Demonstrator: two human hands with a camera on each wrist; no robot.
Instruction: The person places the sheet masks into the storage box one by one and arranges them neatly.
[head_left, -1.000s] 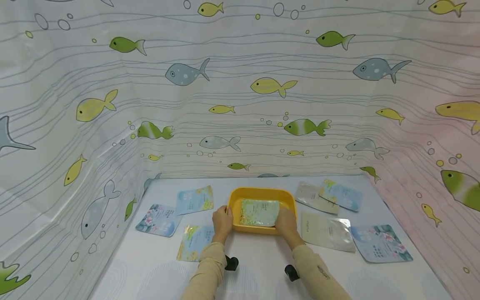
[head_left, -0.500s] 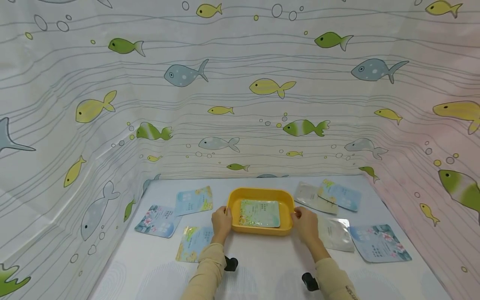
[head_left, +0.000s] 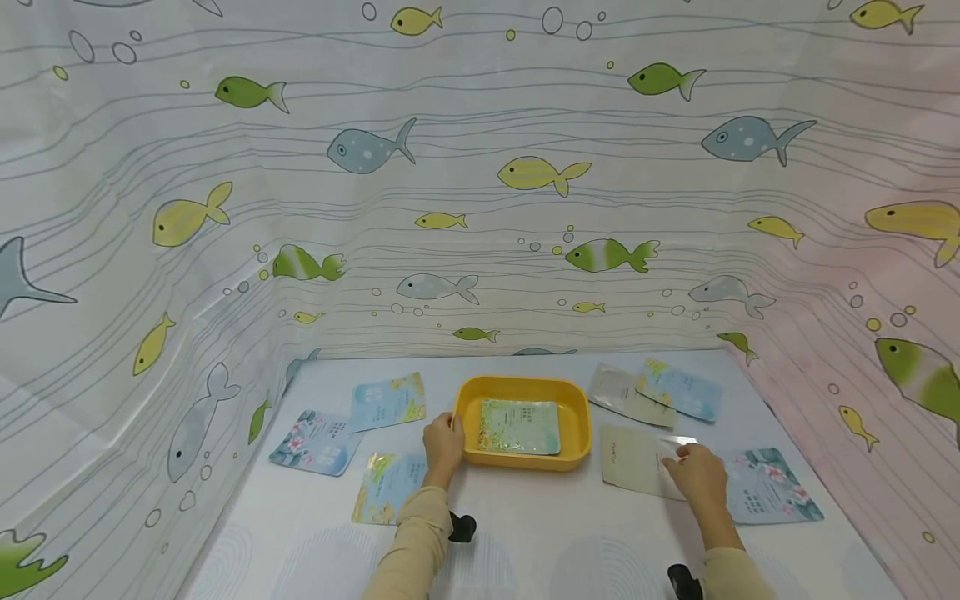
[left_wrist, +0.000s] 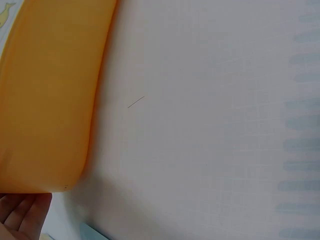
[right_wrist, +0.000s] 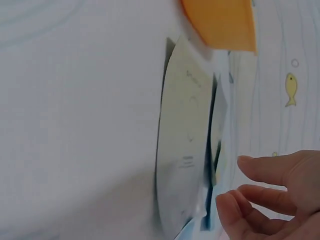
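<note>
My left hand holds the left end of a yellow plastic tray with its fingers at the rim; in the left wrist view its fingers show under the tray's end. A green printed face-mask packet lies flat inside the tray. On the right, my right hand is over the right part of a beige and silver face-mask packet. The right wrist view has its thumb and fingertips apart, with nothing between them, close above that packet.
Left of the tray lie several blue floral packets, one behind and one partly behind my left arm. A silver packet and a blue one overlap at the back right. Another blue packet lies far right. Fish-patterned sheets surround the table.
My right hand has left the tray, first from its inside and then from its right edge, and moved right over the beige packet. The left hand has stayed at the tray.
</note>
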